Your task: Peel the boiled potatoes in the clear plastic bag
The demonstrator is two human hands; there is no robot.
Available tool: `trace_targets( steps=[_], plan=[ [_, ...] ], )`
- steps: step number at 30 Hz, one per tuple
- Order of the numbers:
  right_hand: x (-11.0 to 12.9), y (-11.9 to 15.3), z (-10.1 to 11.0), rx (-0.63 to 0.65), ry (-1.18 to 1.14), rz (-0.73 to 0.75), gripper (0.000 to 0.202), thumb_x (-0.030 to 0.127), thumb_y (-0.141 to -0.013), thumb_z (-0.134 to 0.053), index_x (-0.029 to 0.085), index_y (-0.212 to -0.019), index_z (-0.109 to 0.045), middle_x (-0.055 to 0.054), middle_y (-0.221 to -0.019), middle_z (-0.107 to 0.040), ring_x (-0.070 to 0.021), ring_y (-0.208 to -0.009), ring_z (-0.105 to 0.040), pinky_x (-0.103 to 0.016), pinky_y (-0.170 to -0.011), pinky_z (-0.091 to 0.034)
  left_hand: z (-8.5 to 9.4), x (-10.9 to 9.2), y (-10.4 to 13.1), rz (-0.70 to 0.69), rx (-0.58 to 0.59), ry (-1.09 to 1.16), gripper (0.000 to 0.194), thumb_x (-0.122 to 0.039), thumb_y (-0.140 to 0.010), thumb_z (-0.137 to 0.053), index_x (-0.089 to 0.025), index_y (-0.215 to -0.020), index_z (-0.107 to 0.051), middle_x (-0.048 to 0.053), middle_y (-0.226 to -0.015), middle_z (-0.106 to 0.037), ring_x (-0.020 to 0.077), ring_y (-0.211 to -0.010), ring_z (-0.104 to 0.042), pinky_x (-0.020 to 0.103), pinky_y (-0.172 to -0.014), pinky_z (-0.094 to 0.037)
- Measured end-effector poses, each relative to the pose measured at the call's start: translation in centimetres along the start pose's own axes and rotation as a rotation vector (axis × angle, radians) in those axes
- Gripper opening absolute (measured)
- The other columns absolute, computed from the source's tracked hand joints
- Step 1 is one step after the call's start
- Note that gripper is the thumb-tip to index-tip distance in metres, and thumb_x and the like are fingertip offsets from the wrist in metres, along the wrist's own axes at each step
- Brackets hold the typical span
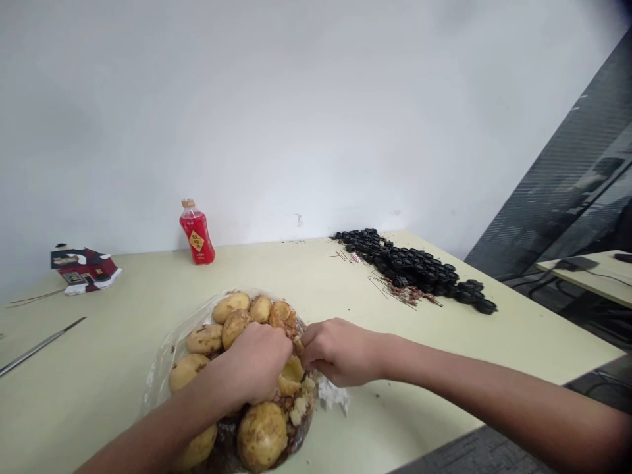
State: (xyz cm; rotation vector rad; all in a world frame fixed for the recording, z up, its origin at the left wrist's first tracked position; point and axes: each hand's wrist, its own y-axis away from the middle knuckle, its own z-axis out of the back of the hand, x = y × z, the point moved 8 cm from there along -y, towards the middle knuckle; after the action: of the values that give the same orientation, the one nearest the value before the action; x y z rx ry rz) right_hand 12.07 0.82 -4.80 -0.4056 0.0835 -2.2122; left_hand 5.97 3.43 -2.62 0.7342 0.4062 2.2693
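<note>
Several whole potatoes [261,436] lie on a clear plastic bag [160,368] at the front of the table. Among them, on the bag's right side, are a hollowed yellow potato piece [291,376] and crumbly bits [299,409]. My left hand [261,361] is closed over the middle of the pile, its fingertips hidden. Close beside it, my right hand [336,350] is closed at the pile's right edge, fingers pressed together. What either hand holds is hidden or too small to name.
A red bottle [198,236] and a small model house [85,268] stand behind. A metal tool [42,345] lies left. Black round parts [419,266] are heaped at the back right. White crumpled tissue [332,395] lies beside the bag.
</note>
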Motion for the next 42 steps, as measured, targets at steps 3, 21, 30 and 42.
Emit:
trace_targets(
  steps=[3,21,30,42],
  plan=[
    [0.0,-0.1,0.1,-0.056,0.001,0.005,0.025,0.005,-0.085,-0.056,0.015,-0.096,-0.076,-0.006,-0.096,-0.072,-0.0179,-0.089,-0.064,-0.028,-0.068,-0.042,0.0,0.0,-0.1,-0.012,-0.008,0.001,0.038,-0.032,-0.071,-0.086,-0.012,-0.102,-0.079,0.018,-0.102,-0.076,0.0390,-0.100,-0.073,0.050,-0.094,-0.058],
    [0.5,1.2,0.4,-0.154,0.060,-0.042,0.023,0.004,-0.084,-0.052,0.014,-0.091,-0.072,-0.007,-0.087,-0.067,-0.0172,-0.081,-0.060,-0.027,-0.066,-0.039,0.1,-0.1,0.2,-0.016,-0.006,-0.019,0.036,-0.034,-0.074,-0.083,-0.011,-0.101,-0.077,0.017,-0.104,-0.076,0.0362,-0.099,-0.072,0.046,-0.092,-0.057],
    [0.5,0.4,-2.5,-0.044,0.263,0.046,0.019,0.008,-0.094,-0.052,0.011,-0.092,-0.071,-0.009,-0.093,-0.068,-0.0210,-0.087,-0.058,-0.031,-0.065,-0.041,0.0,0.0,0.0,-0.014,-0.015,0.006,0.037,-0.032,-0.071,-0.084,-0.010,-0.100,-0.077,0.018,-0.103,-0.075,0.0380,-0.098,-0.072,0.050,-0.090,-0.058],
    [2.6,-0.5,-2.5,-0.062,0.395,0.118,0.020,0.013,-0.095,-0.058,0.013,-0.079,-0.069,-0.011,-0.087,-0.066,-0.0244,-0.089,-0.057,-0.034,-0.051,-0.031,-0.2,-0.1,-0.1,-0.038,0.013,-0.032,0.033,-0.036,-0.074,-0.081,-0.012,-0.097,-0.078,0.016,-0.098,-0.076,0.0357,-0.096,-0.072,0.044,-0.088,-0.057]
  ],
)
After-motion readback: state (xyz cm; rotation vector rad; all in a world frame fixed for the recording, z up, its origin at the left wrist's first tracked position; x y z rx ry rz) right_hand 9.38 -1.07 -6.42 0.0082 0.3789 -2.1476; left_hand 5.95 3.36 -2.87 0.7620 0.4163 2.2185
